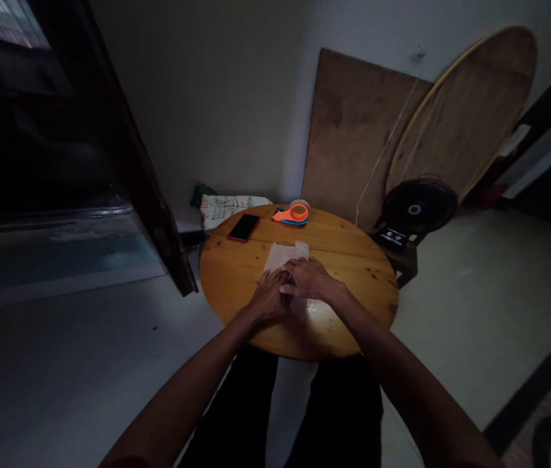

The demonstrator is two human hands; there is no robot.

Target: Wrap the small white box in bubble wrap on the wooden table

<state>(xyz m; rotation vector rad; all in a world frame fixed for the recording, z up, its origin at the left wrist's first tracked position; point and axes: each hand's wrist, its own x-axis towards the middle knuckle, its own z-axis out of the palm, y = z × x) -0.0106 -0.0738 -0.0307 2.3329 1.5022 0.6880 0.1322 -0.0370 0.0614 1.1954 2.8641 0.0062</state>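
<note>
At the far left stands a dark door frame [143,195]. Behind the far-left edge of the round wooden counter [363,273] lies a white bag [236,203] with print on it. On the counter, close to that same edge, a red-rimmed smartphone [244,228] lies flat, its screen dark. Next, the left hand [271,296] rests low over a thin, pale sheet [280,255], which lies around the counter's middle, its far end showing beyond the fingers. Past it, near the far edge, is an orange-and-blue tape dispenser [292,213], apart from the sheet. The right hand [309,278], fingers bent, overlaps the left fingertips above the sheet; I cannot tell whether either grip is clenched on it or merely pressing. Farther right, a rectangular board [348,130] leans against the wall, then a black fan [426,207] stands outside the counter's right edge, before a leaning round board [470,110].
</note>
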